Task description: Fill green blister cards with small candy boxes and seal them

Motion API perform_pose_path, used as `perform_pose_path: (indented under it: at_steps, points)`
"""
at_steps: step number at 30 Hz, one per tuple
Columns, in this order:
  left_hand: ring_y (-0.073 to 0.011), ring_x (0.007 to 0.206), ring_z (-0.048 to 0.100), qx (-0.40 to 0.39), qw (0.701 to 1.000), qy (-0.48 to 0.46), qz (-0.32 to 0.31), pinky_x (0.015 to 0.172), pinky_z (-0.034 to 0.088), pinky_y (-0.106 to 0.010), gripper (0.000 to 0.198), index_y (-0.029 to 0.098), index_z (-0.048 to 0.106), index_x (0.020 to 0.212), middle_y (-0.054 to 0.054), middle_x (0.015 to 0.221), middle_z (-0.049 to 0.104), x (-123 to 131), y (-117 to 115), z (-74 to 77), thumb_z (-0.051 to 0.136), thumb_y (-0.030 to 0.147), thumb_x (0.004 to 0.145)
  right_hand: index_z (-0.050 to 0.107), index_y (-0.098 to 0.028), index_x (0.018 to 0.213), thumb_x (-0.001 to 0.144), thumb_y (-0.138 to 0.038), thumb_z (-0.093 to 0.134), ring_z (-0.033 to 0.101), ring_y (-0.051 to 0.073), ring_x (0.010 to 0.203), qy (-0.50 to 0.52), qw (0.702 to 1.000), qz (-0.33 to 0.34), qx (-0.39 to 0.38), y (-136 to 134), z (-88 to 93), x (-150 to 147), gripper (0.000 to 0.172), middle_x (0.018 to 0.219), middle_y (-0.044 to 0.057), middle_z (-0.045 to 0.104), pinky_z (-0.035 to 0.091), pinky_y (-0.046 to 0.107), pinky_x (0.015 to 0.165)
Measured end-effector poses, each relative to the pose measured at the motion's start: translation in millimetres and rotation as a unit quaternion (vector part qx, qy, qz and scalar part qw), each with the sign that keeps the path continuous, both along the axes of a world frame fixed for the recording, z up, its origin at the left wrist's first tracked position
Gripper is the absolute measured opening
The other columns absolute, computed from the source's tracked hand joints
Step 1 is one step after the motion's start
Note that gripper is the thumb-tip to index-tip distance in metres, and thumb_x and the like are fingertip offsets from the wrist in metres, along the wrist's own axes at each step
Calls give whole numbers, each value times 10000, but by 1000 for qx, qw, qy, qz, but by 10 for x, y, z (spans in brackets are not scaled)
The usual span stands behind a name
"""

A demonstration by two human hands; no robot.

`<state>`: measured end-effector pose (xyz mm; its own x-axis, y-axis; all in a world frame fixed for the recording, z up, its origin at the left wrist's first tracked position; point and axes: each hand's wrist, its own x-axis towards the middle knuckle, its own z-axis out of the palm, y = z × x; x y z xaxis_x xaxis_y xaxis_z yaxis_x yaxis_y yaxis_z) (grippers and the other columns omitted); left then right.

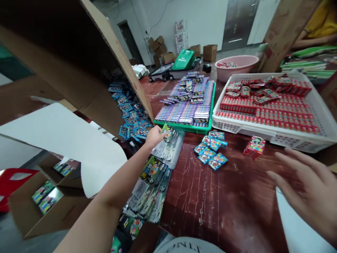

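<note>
My left hand (pixel 155 137) is closed on the top edge of a clear printed plastic bag (pixel 168 151), above a fanned stack of similar bags (pixel 150 189) at the table's near left. My right hand (pixel 310 186), blurred, has its fingers spread and holds nothing visible. Just beyond its fingertips stands a short stack of red packets (pixel 255 146). Between the hands lie several loose blue packets (pixel 212 151) on the dark red table (pixel 200 196).
A green tray (pixel 184 127) holds rows of purple packets; beside it a white crate (pixel 237 128) holds red ones. Leftward, a large carton (pixel 118 52) lies on its side with blue packets (pixel 131 112) spilling out. A pink basin (pixel 237 66) stands behind.
</note>
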<state>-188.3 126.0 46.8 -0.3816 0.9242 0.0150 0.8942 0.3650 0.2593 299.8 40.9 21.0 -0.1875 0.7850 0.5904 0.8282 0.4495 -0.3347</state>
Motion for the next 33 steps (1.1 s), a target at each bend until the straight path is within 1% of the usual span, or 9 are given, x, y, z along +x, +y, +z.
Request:
perform_pose_path:
  at_steps: [4,7,9,13,16,22,27,31,33]
  points:
    - [-181,963,676,70,988,-95,-101,845,500,-273,269,208,618,1167,-32,1056,737,521,-482,297,517,396,1003,528,-298,1421,983,-323,583,590,263,1304,10,983,180,-19,-61,436,-733,442,1452,95,578,513,441,1090]
    - [-175,981,675,106,911,-275,-289,899,499,-284,270,237,647,1229,-16,1107,740,1094,-902,389,520,343,1015,469,-243,1452,1014,-228,533,533,253,1362,16,975,218,-31,21,590,-1172,442,1481,120,550,479,474,1121]
    - [-166,954,680,86,880,-339,-321,880,505,-280,269,248,660,1239,-5,1087,747,1392,-1113,361,517,305,1018,488,-219,1419,1025,-241,516,563,266,1311,12,975,208,-76,101,578,-1279,396,1397,129,610,496,487,1081]
    - [-177,952,700,30,877,-371,-304,874,521,-307,292,270,669,1263,-5,1099,759,1655,-1296,152,522,305,1013,632,-217,1048,995,-332,588,667,221,932,0,956,203,-211,80,529,-1059,134,990,55,712,547,373,808]
    - [-196,983,710,-51,857,-403,-317,914,535,-351,275,277,706,1214,-12,1096,769,1664,-1323,20,544,307,994,639,-220,910,1017,-357,550,649,175,789,-30,906,275,-319,-62,580,-788,195,853,13,694,513,311,723]
    - [-254,1184,677,-259,675,-623,-298,1015,534,-437,537,195,607,1331,-103,1315,699,1612,-1340,-57,764,241,819,675,-245,1038,1052,-310,462,666,178,1118,33,826,398,-398,-207,646,-568,223,1185,41,709,525,338,978]
    - [-204,944,740,-142,716,-661,-173,915,563,-386,238,145,719,1054,-79,1048,787,1722,-1381,-158,725,276,856,610,-280,1242,994,-396,579,607,232,1275,234,902,175,-317,-355,228,-705,276,1370,84,638,482,437,1086]
    - [-232,1027,731,-51,704,-695,-137,959,555,-400,284,131,705,1106,-117,1124,769,1934,-1501,-364,719,282,866,574,-261,1283,957,-523,584,690,255,1118,331,852,72,-400,-616,-284,-909,419,1257,95,700,567,402,945]
    - [-263,1090,717,-38,707,-693,-136,977,552,-417,325,122,677,1149,-148,1174,749,2029,-1553,-462,711,303,881,600,-248,1222,942,-564,580,718,263,988,310,855,34,-414,-721,-477,-1010,423,1136,87,736,580,399,859]
